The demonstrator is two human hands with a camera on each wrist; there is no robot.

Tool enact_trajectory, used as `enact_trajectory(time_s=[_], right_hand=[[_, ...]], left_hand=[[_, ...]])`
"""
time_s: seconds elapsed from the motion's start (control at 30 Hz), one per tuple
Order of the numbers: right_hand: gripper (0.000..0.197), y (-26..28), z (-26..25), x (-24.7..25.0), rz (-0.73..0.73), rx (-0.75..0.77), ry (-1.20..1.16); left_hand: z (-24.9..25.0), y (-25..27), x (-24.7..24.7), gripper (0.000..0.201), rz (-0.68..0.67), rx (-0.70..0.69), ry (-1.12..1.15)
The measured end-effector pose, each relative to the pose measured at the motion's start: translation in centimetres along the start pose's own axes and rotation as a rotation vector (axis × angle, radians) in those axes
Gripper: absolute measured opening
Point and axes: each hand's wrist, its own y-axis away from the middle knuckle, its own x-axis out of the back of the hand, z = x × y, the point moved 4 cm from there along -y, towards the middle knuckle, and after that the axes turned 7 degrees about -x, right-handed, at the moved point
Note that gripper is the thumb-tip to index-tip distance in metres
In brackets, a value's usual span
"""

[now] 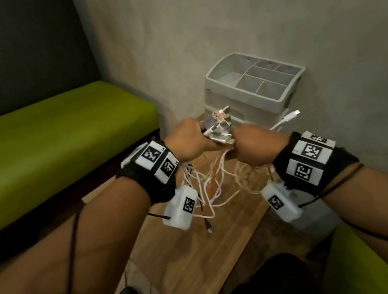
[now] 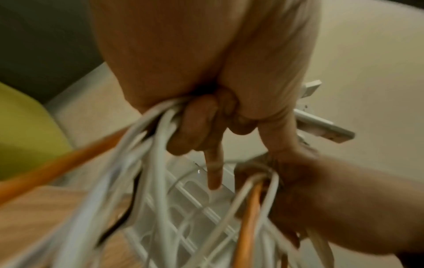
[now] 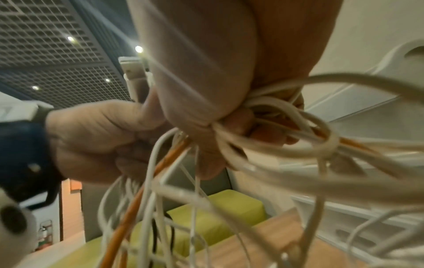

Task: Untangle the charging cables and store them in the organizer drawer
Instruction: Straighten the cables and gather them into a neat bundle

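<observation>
Both hands are raised side by side, just in front of the grey organizer (image 1: 254, 86), and both are closed on the same tangle of charging cables (image 1: 216, 183). The left hand (image 1: 187, 142) has its fingers curled round a bunch of cords, with a cluster of plugs (image 1: 217, 125) fanning out above its thumb side toward the organizer. The right hand (image 1: 253, 147) is a fist touching the left at the knuckles, gripping more cords; 1 white plug end (image 1: 291, 115) sticks out beyond it, toward the organizer's lower right. Below the fists the cables hang in loose loops over the wooden table (image 1: 200, 255) on which the organizer stands, mostly white with 1 orange cable (image 1: 213, 180) among them. The left wrist view adds what the head view hides: the left hand's fingers (image 2: 195, 127) folded over white cords, with 1 finger pointing straight down toward the organizer. The right wrist view shows looped white cord bunched in the right palm (image 3: 263, 116), and the left hand (image 3: 98, 137) beside it. A green bench (image 1: 54, 143) lies left of the organizer.
</observation>
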Motion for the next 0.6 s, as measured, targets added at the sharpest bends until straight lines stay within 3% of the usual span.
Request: enact_trajectory(time_s=[0.13, 0.23, 0.33, 0.53, 0.6], right_hand=[[0.020, -0.7, -1.3, 0.5, 0.045, 0.100, -0.065], [0.014, -0.4, -1.3, 0.5, -0.018, 0.109, -0.177], [0.012, 0.1, -0.2, -0.5, -0.196, 0.096, -0.213], [0.020, 1.2, 4.4, -2.6, -0.314, 0.017, -0.243], [0.010, 1.6, 6.0, -3.3, -0.387, -0.039, -0.251]], left_hand=[[0.0, 1.2, -1.5, 0.025, -0.069, 0.112, 0.291], [-0.4, 1.7, -1.3, 0.035, -0.109, 0.186, 0.232], [-1.3, 1.7, -0.3, 0.044, -0.137, 0.246, 0.172], [-3.4, 2.5, 2.5, 0.039, -0.074, 0.328, 0.171], [-4.0, 2.9, 2.9, 0.041, -0.076, 0.350, 0.183]])
